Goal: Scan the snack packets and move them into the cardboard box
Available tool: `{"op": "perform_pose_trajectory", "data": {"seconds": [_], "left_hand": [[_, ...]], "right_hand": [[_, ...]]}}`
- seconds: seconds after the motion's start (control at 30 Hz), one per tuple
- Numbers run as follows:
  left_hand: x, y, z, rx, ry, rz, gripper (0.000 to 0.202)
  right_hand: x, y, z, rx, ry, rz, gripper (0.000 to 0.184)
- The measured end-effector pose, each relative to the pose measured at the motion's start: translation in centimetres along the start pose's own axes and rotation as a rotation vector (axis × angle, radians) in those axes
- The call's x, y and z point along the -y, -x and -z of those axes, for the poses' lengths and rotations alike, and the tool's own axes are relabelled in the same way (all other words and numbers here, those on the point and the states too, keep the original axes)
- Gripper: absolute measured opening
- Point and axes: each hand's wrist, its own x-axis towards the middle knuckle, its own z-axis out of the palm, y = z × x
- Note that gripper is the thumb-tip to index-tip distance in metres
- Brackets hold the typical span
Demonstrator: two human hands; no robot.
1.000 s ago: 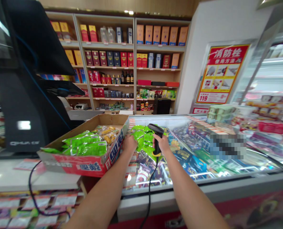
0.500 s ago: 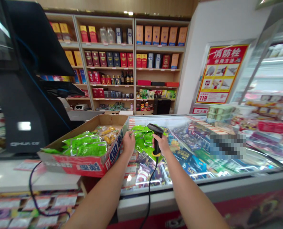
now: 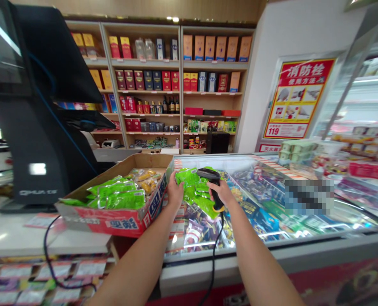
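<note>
My left hand [image 3: 175, 191] pinches the edge of a bright green snack packet [image 3: 186, 179] on top of a heap of packets in the chest freezer. My right hand [image 3: 222, 193] grips a black handheld barcode scanner [image 3: 212, 180] with a yellow base, held over the green packets. Its black cable [image 3: 214, 263] hangs down past the freezer's front edge. To the left stands an open cardboard box [image 3: 112, 221] with red printing, holding green and yellow packets.
A black checkout terminal [image 3: 38, 127] stands on the white counter [image 3: 16, 238] at left. Wooden shelves [image 3: 179, 63] of boxed liquor fill the back wall. A red-and-yellow fire hydrant poster [image 3: 299, 98] hangs at right, beside a glass display case [image 3: 361, 106].
My right hand and the scanner have shifted a little to the right, with the scanner tilted more. My left hand now has hold of the green packet's edge.
</note>
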Motion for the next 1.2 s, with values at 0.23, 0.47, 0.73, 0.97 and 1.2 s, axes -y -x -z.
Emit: {"op": "perform_pose_trajectory", "data": {"seconds": [0.23, 0.47, 0.73, 0.97, 1.2], "left_hand": [[0.2, 0.0, -0.2, -0.023, 0.187, 0.016, 0.057], [0.6, -0.1, -0.5, -0.072, 0.295, -0.006, 0.055], [-4.3, 0.7, 1.6, -0.081, 0.072, -0.107, 0.052], [-11.2, -0.9, 10.5, -0.158, -0.189, -0.247, 0.052], [-9.8, -3.3, 21.9, -0.259, -0.528, -0.129, 0.053]], "right_hand": [[-0.3, -0.1, 0.0, 0.002, 0.008, -0.013, 0.027], [-0.3, 0.0, 0.1, 0.006, -0.01, -0.045, 0.027], [1.5, 0.8, -1.7, 0.01, -0.121, 0.013, 0.028], [7.0, 2.1, -6.4, 0.194, -0.141, 0.062, 0.031], [8.2, 1.9, -12.5, 0.437, -0.092, 0.093, 0.028]]}}
